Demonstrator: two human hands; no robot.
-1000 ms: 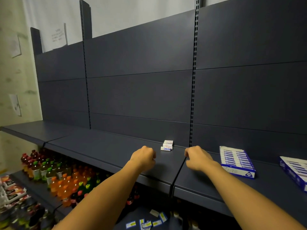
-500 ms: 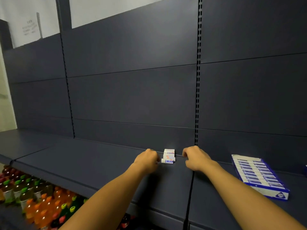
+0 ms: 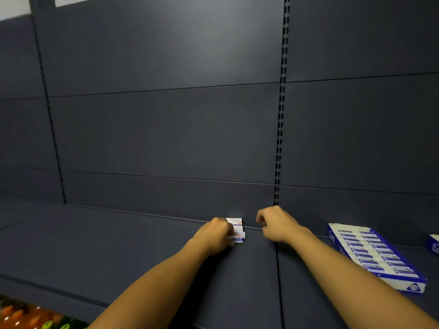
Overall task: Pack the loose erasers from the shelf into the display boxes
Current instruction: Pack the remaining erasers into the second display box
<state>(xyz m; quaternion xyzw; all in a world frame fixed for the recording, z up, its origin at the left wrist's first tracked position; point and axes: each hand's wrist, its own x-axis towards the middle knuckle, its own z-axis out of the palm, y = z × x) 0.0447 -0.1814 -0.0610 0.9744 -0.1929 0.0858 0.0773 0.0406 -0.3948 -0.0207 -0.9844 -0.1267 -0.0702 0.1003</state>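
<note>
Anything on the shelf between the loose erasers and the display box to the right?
Only the right hand: it rests on the shelf just right of the erasers, in line with the display box. Past it the shelf surface shows no other object. The left hand is already touching the erasers.

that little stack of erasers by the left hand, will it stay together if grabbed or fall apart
The stack of erasers looks uneven, its pieces offset, so it would probably slide apart if pushed from one side. Each piece is small and blocky, so likely light and stiff, not apt to roll. The left hand touches its side; gripping both ends seems safer.
</note>
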